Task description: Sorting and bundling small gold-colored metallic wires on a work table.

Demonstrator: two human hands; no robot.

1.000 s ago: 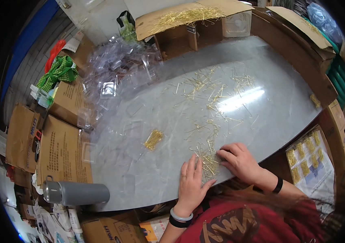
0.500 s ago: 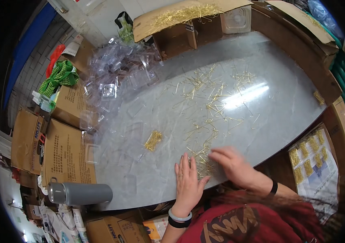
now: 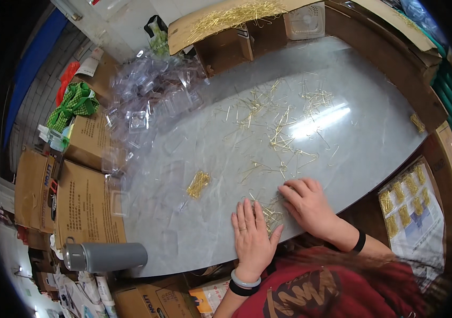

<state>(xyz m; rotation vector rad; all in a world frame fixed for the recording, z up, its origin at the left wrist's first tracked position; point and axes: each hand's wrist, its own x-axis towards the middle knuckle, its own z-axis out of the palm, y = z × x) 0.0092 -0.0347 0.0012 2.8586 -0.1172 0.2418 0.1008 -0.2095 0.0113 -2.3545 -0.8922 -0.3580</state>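
Gold wire hooks [image 3: 276, 140] lie scattered in a band down the grey marbled table. At its near edge is a small heap of hooks [image 3: 271, 216]. My left hand [image 3: 252, 238] lies flat against the heap's left side, fingers stretched out and partly covering it. On the right of the heap, my right hand [image 3: 310, 209] rests on the table with bent fingers a little apart, and nothing shows in its grasp. A compact bundle of gold hooks [image 3: 198, 184] sits to the left of my hands.
Clear plastic boxes [image 3: 154, 98] are piled at the far left. A grey bottle [image 3: 106, 257] lies at the near left edge. Hooks cover a cardboard flap [image 3: 231, 18] at the back. Packs of hooks [image 3: 409, 193] lie on a sheet at right, below the table.
My right hand has come down onto the table, and hooks have gathered nearer the heap between my hands. My left hand stays nearly in place, shifted slightly right.
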